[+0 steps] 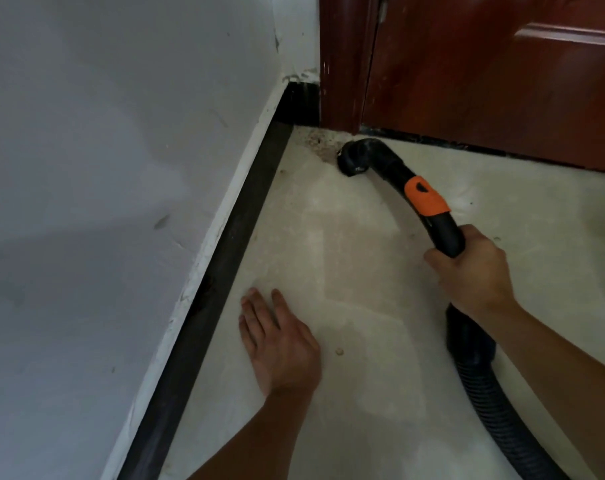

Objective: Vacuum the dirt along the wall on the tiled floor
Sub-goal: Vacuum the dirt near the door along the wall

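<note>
My right hand (471, 271) grips the black vacuum handle (445, 233), just below its orange collar (426, 197). The black nozzle (354, 161) at the end of the curved tube sits on the pale tiled floor (346, 254) near the corner. Dark specks of dirt (316, 142) lie in that corner, just left of the nozzle, beside the baseboard and door frame. My left hand (277, 341) rests flat on the floor with straight fingers, close to the dark baseboard (225, 244). The ribbed black hose (491, 400) trails back under my right forearm.
A white wall (121, 168) runs along the left above the baseboard. A dark red wooden door (484, 81) and its frame (342, 64) close off the far side. A small pale crumb (338, 351) lies on the tile by my left hand.
</note>
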`<state>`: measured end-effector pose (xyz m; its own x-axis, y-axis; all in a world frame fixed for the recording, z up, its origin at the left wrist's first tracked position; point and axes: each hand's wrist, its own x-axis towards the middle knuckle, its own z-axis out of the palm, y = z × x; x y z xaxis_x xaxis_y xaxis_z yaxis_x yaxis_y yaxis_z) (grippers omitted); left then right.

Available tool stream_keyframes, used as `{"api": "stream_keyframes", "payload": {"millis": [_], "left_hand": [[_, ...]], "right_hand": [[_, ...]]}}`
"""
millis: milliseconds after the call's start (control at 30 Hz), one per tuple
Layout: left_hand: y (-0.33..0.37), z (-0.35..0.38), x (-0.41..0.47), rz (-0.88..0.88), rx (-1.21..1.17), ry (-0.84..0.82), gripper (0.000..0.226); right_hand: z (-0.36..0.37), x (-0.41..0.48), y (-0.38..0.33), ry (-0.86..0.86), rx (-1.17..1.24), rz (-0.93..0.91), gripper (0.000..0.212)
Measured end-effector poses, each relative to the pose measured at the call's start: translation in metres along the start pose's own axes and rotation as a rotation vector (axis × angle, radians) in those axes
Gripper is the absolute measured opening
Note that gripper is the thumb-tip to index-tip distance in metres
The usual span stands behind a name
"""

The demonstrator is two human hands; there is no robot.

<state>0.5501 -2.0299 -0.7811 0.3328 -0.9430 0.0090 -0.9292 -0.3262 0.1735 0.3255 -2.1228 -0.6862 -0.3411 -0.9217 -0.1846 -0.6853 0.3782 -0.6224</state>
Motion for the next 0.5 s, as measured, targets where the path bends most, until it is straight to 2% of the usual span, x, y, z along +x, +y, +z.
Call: {"api": "stream_keyframes", "payload": {"millis": [500], "left_hand": [[0.001, -0.002, 0.000, 0.000, 0.017, -0.020, 0.058]], "right_hand": [[0.024, 0.026, -0.034, -0.008, -0.009, -0.056, 0.028]]}}
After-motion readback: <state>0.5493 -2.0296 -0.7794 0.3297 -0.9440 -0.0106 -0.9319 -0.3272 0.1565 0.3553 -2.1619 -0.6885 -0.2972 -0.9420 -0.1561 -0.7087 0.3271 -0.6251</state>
